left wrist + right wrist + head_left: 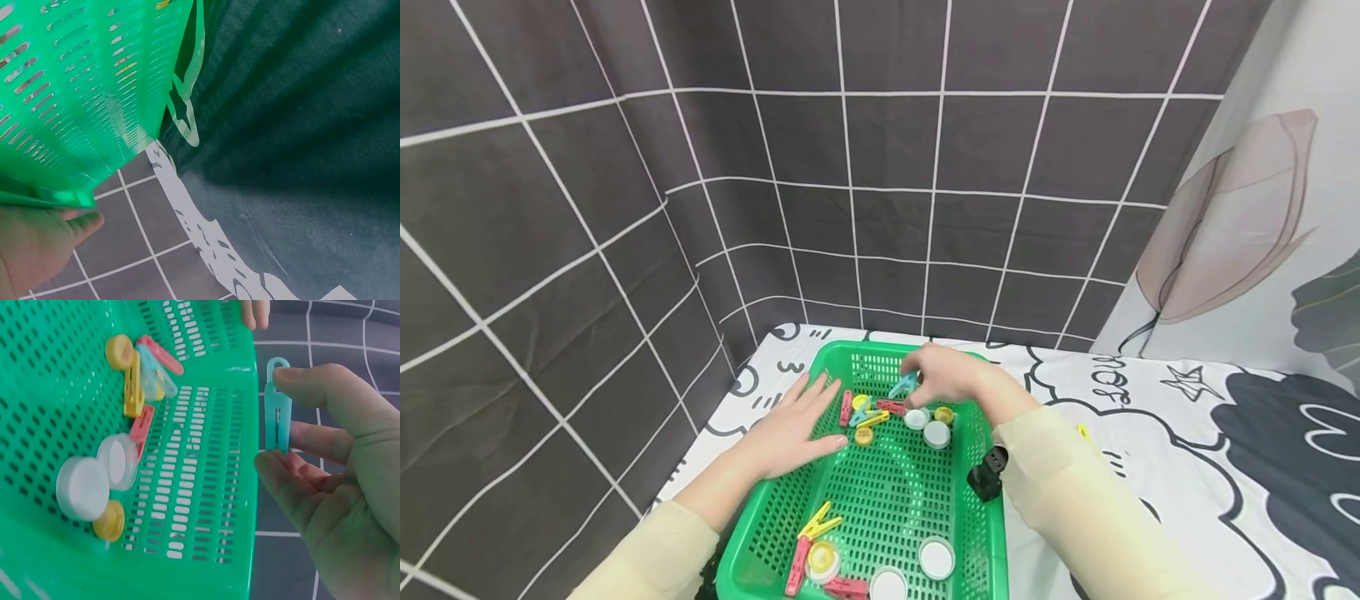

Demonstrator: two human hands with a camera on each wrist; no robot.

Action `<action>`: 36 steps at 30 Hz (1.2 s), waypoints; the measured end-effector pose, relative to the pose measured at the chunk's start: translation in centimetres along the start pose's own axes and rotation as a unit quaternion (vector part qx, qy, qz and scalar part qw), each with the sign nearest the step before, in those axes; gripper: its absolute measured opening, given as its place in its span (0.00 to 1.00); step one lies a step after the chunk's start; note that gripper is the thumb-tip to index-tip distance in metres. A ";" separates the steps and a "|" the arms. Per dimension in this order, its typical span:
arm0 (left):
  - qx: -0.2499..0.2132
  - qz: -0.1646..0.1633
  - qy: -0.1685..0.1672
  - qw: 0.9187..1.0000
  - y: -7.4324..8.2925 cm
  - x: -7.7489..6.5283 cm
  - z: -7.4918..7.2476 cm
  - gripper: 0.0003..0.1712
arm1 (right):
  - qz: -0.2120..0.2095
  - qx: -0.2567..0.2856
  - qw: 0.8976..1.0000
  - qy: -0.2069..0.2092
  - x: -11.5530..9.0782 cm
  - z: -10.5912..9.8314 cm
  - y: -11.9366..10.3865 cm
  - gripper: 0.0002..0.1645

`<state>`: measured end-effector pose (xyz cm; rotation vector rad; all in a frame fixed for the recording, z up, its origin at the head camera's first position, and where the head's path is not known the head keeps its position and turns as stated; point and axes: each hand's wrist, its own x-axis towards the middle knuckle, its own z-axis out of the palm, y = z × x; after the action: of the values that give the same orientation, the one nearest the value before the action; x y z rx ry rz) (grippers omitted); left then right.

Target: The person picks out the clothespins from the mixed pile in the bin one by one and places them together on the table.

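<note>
Between the thumb and fingers of my right hand (946, 375) is a light blue clothespin (279, 422), held upright close to the far rim of the green basket (891, 492). My left hand (792, 429) rests on the basket's left rim with its fingers straight and spread. Near the far end of the basket lie a red clothespin (846, 408), another light blue clothespin (150, 372), a yellow clothespin (133, 384), white caps (83, 487) and yellow caps (110, 520).
At the basket's near end are another yellow clothespin (820, 522), a red clothespin (798, 567) and several caps, including a white cap (936, 557). A patterned white cloth (1150, 450) covers the table. Dark checked fabric (895, 225) hangs behind. Something small and yellow (1084, 432) lies right of the basket.
</note>
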<state>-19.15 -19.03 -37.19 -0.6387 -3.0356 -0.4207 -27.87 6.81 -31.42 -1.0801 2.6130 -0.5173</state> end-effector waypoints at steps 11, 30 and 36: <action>0.004 -0.002 0.002 1.000 -0.3 0.1 0.2 0.51 | 0.023 -0.003 0.999 0.044 -1.8 -0.2 2.0 0.32; -0.002 0.001 0.009 1.000 -0.4 0.0 0.1 0.51 | 0.048 0.016 0.991 0.126 -6.1 -1.3 5.8 0.31; -0.009 0.003 0.008 1.000 -0.4 0.0 0.2 0.51 | 0.061 0.001 0.990 0.128 -8.2 -1.4 7.6 0.32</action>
<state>-19.33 -19.32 -37.50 -0.6410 -3.0166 -0.4526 -27.54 18.00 -32.45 -0.8984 2.8756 -0.6717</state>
